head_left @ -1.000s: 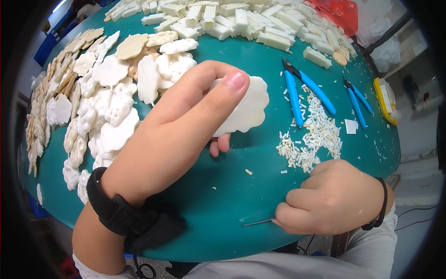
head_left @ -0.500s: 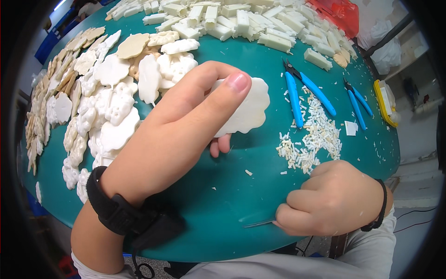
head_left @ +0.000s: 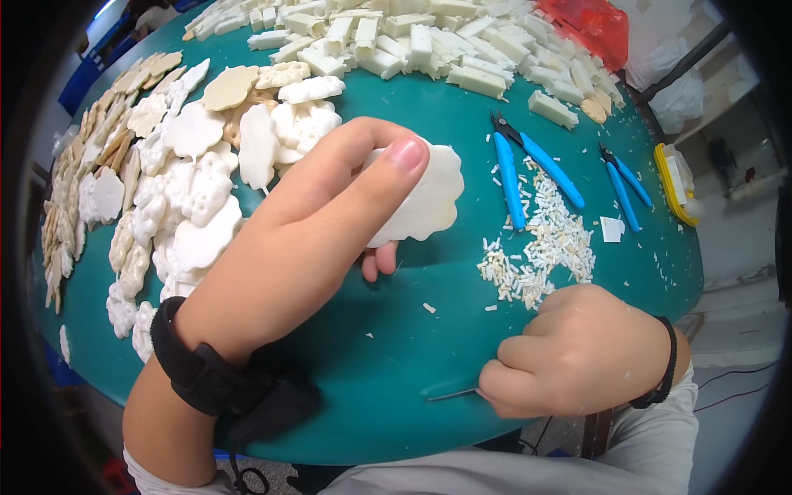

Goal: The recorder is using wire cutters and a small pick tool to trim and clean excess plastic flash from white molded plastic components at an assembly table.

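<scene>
While L hand (head_left: 318, 194) pinches white scalloped pc (head_left: 427, 198) left of clippings pile (head_left: 554, 235), R hand (head_left: 582, 355), grip closed tight round thin metal tool (head_left: 452, 395), is just nearside of pile.

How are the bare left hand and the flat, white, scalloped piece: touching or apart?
Touching. The head view shows the left hand holding the flat, white, scalloped piece, thumb laid across it.

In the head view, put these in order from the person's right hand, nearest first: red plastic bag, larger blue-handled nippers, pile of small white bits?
From the right hand:
1. Pile of small white bits, just beyond the knuckles.
2. Larger blue-handled nippers, at the pile's far end.
3. Red plastic bag, near the table's far right edge.
</scene>
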`<act>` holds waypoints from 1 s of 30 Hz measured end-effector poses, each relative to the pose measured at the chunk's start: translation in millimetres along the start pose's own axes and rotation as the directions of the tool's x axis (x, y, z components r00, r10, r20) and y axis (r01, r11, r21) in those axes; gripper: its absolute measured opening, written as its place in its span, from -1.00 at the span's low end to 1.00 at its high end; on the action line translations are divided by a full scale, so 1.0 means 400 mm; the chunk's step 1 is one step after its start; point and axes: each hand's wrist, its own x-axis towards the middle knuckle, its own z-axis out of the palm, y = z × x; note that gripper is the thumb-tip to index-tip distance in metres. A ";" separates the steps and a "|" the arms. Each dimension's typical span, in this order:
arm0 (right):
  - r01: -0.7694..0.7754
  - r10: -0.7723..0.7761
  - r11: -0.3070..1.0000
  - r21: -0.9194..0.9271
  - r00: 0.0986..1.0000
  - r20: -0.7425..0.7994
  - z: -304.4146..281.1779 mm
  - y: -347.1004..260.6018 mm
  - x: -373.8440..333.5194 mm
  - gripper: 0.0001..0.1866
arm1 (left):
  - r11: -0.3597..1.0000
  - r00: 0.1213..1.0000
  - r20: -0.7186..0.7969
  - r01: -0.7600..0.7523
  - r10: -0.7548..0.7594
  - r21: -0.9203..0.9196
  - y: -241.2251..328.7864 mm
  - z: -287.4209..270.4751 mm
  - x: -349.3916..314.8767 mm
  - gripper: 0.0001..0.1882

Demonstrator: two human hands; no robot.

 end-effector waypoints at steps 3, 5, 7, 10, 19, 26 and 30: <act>-0.006 0.006 0.998 -0.054 1.000 0.005 0.002 -0.004 0.001 -0.82 | 1.000 1.000 0.017 -0.009 0.009 -0.019 -0.008 -0.001 0.003 -0.53; 0.016 -0.016 1.000 -0.025 0.999 -0.036 0.004 -0.003 0.005 -0.82 | 1.000 0.999 0.032 -0.003 0.004 -0.026 -0.009 -0.003 0.002 -0.53; 0.000 -0.001 0.999 -0.052 1.000 -0.005 -0.003 -0.005 0.005 -0.82 | 1.000 0.999 0.032 -0.007 0.007 -0.017 -0.008 -0.006 0.000 -0.53; -0.011 0.014 0.995 -0.097 1.000 0.023 -0.010 -0.011 0.003 -0.83 | 1.000 0.999 0.040 -0.005 0.005 -0.014 -0.007 -0.005 -0.002 -0.55; -0.026 0.027 0.997 -0.067 1.000 0.008 -0.014 -0.014 0.010 -0.80 | 1.000 0.998 0.064 -0.021 0.020 0.009 -0.004 -0.009 -0.006 -0.59; -0.047 0.046 0.997 -0.065 0.999 -0.025 -0.003 -0.009 0.016 -0.77 | 0.997 0.996 0.064 -0.062 0.059 0.050 -0.008 -0.008 -0.005 -0.58; -0.032 0.031 0.999 -0.042 0.999 -0.024 -0.002 -0.012 0.019 -0.75 | 0.997 0.996 0.065 -0.064 0.062 0.040 -0.012 -0.011 -0.006 -0.58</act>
